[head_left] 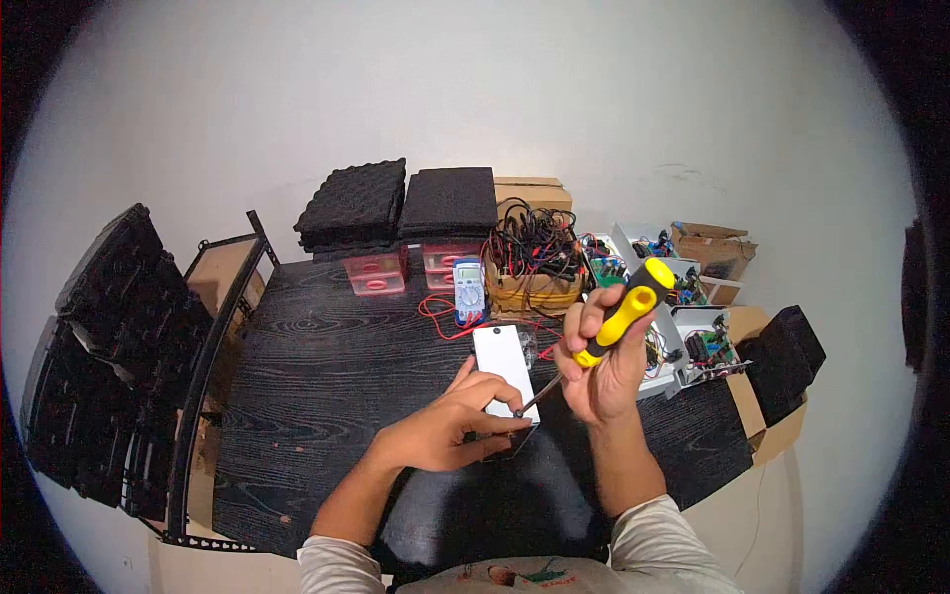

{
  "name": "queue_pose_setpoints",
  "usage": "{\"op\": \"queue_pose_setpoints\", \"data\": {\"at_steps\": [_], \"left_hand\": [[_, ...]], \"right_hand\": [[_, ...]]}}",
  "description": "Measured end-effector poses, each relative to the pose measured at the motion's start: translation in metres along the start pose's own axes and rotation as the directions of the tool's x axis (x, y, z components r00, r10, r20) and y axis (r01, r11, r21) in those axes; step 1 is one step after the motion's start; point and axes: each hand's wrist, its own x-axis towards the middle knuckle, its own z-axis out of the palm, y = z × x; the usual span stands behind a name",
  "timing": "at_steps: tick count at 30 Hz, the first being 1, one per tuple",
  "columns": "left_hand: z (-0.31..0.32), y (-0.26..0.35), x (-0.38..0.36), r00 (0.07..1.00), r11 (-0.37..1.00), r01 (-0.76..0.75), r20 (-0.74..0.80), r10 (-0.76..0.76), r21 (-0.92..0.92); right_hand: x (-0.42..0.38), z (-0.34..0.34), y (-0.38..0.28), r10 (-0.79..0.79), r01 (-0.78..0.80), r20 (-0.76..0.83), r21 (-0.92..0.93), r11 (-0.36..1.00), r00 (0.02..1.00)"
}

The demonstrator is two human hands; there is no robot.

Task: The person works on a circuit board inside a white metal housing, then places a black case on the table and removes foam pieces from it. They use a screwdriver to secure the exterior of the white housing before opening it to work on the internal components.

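A yellow-and-black screwdriver [625, 315] is gripped in my right hand [606, 381], its handle tilted up and its shaft slanting down to the left. The shaft's tip meets the near end of a white box [503, 358] on the table. There my left hand [453, 421] lies over the box, with thumb and index finger closed around a small dark round piece [518, 413] at the tip. Whether that piece is a screw or a foot is too small to tell. A similar dark round spot [497, 331] shows at the box's far end.
Behind the box stands a blue-and-white multimeter [469, 294] with red leads. A carton of tangled cables [534, 292], red drawer units [376, 274] under black foam [353, 203], and open white cases with circuit boards [708, 346] surround the dark table [317, 396]. At left rises a black metal frame [220, 346].
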Motion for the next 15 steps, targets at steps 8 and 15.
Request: {"op": "queue_pose_setpoints", "data": {"at_steps": [8,15], "left_hand": [[-0.018,-0.011,0.016,0.990,0.991,0.003,-0.142,-0.022,-0.132],[-0.028,-0.098,0.060,0.859,0.823,0.361,-0.188,-0.477,-0.438]], "right_hand": [[0.018,-0.007,-0.022,-0.244,0.240,-0.319,-0.052,0.969,0.916],[0.029,-0.030,-0.020,-0.381,0.318,-0.365,-0.222,0.922,0.850]]}}
